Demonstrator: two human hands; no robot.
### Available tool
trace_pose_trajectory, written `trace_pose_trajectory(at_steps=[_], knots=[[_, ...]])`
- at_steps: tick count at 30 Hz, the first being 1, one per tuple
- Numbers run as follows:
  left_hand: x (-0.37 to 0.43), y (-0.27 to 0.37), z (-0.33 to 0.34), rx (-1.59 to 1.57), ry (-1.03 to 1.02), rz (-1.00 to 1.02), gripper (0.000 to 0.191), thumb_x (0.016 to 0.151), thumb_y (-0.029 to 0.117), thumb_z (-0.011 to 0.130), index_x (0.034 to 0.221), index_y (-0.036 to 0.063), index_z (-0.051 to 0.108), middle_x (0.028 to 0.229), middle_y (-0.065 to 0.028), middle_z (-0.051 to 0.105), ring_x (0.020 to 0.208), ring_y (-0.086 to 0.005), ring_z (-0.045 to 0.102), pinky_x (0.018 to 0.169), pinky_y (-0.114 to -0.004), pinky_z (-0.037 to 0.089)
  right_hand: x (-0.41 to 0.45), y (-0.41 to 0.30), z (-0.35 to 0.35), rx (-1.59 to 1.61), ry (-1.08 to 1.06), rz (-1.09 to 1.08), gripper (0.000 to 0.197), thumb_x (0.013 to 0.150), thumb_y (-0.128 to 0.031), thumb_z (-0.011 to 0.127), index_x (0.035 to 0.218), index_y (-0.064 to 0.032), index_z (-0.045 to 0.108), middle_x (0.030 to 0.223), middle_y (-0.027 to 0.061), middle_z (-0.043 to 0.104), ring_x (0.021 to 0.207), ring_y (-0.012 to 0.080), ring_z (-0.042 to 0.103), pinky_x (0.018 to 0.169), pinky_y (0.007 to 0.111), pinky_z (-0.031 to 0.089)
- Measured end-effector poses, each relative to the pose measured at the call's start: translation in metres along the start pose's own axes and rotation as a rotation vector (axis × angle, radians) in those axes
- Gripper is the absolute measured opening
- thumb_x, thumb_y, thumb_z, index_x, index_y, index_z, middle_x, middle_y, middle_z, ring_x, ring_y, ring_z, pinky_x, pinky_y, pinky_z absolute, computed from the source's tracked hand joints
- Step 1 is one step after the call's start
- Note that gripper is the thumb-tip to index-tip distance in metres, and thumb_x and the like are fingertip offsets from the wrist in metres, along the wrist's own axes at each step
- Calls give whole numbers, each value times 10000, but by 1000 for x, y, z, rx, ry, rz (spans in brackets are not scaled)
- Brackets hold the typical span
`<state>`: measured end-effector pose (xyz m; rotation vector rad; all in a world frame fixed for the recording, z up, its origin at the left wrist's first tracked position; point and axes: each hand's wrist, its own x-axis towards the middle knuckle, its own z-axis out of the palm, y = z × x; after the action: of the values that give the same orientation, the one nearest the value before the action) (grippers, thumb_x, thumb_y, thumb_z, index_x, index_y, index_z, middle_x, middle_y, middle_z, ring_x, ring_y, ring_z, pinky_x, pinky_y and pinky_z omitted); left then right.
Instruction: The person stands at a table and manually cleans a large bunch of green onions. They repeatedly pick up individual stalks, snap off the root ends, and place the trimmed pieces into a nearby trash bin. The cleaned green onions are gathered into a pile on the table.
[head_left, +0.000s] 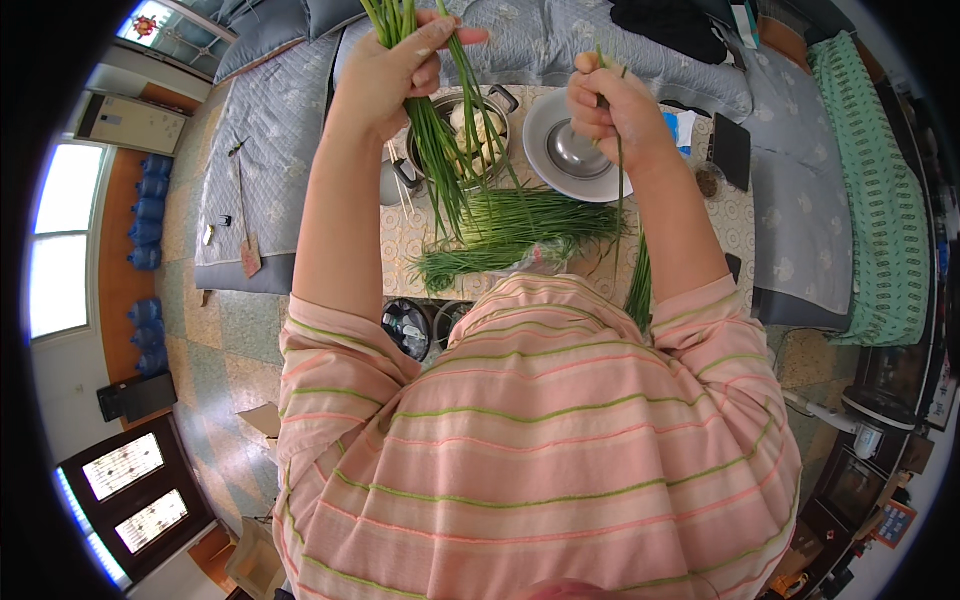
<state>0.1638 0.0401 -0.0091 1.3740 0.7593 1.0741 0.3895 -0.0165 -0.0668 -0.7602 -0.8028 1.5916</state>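
Observation:
Held high over the table, my left hand (397, 79) grips a bunch of long garlic chives (439, 169), whose green leaves hang down in front of a pot. My right hand (619, 109) pinches a few thin chive strands (620, 202) above the edge of a wide metal bowl (541, 150). Below both hands, a large pile of chives (532, 217) lies across the patterned tablecloth (401, 240), partly on a clear plastic bag (553, 253). More chives (640, 289) show beside my right upper arm, their lower part hidden by my shirt.
A two-handled pot (504, 101) holds pale, lumpy food (480, 135). Chopsticks (401, 184) lie at its left. A jar (706, 182) and a black flat object (730, 152) are at the table's right. A lined waste bin (407, 328) stands under the near edge, and sofas (510, 45) surround the table.

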Motion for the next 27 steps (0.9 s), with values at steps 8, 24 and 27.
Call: trace_pose_trajectory(at_steps=[8, 24, 27], knots=[[9, 20, 5, 46, 132, -7, 91, 867, 118, 569, 863, 42, 520, 882, -154, 654, 424, -37, 374, 373, -178, 273, -20, 21, 19, -646, 3, -258, 206, 839, -192, 579, 971, -39, 618, 588, -57, 428, 480, 50, 371, 452, 216, 290], [14, 35, 6, 48, 278, 112, 108, 862, 127, 574, 878, 43, 508, 851, -129, 658, 409, -31, 352, 372, -163, 276, -10, 38, 19, -234, -172, 51, 224, 862, -271, 619, 924, -60, 577, 595, -65, 366, 524, 37, 319, 491, 216, 295], [13, 38, 8, 52, 283, 103, 106, 863, 125, 574, 877, 44, 508, 854, -130, 658, 412, -30, 355, 372, -162, 274, -5, 46, 26, -752, 71, -280, 319, 803, -330, 670, 920, -41, 602, 602, -53, 441, 575, 33, 417, 514, 219, 347]])
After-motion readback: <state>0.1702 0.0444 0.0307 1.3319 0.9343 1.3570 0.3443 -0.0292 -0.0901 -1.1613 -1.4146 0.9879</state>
